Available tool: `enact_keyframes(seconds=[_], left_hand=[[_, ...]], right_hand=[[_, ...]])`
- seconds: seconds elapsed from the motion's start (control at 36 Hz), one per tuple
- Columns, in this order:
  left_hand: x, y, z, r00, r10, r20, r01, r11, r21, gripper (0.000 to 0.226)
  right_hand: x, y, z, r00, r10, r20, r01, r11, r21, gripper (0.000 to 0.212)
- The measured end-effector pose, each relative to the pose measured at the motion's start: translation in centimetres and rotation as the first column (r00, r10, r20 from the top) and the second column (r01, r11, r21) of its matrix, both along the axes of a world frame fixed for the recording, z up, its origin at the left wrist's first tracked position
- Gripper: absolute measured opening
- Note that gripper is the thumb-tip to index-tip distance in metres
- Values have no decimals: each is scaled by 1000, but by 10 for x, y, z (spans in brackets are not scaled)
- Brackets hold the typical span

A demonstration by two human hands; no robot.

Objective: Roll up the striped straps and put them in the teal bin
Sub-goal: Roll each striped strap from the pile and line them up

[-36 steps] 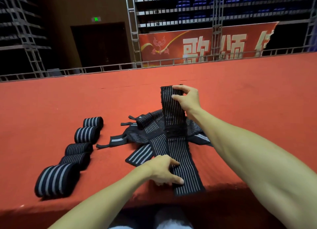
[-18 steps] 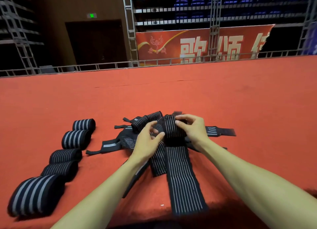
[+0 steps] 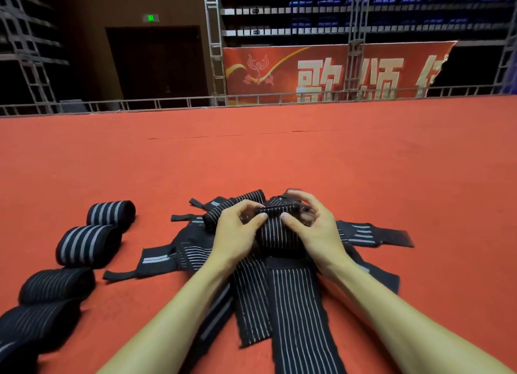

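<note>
Your left hand [image 3: 235, 233] and right hand [image 3: 313, 231] are both curled around the half-rolled black pinstriped elastic strap [image 3: 282, 233], pinching it atop the loose strap pile [image 3: 190, 256] on the red carpeted surface [image 3: 279, 161]. Finished black-and-grey rolls [image 3: 86, 245] sit left.

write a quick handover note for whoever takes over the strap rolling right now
Left hand and right hand: both grip the half-rolled strap, fingers curled on its roll; its tail lies flat toward the person.
Done: five rolled straps in a row on the left of the red surface.
Left: finish this roll, roll the loose pile beneath the hands, then bin all. The teal bin is not in view.
</note>
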State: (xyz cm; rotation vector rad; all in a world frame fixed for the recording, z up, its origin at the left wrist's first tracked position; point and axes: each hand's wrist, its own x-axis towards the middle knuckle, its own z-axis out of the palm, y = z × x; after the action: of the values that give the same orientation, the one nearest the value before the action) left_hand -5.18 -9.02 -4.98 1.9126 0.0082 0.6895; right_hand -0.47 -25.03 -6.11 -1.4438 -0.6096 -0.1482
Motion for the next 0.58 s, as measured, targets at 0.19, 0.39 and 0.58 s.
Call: enact_keyframes(seconds=[0.19, 0.39, 0.58], left_hand=[[-3, 3, -19, 998, -18, 61, 19, 1000, -6, 13], [-7, -9, -19, 992, -89, 89, 94, 994, -61, 14], [-8, -13, -19, 987, -136, 90, 155, 955, -252, 16]], right_hand=[[14, 8, -9, 998, 1, 56, 6, 993, -117, 20], [10, 0, -9, 998, 57, -5, -57, 998, 11, 20], [4, 0, -10, 996, 94, -1, -94, 995, 22, 21]])
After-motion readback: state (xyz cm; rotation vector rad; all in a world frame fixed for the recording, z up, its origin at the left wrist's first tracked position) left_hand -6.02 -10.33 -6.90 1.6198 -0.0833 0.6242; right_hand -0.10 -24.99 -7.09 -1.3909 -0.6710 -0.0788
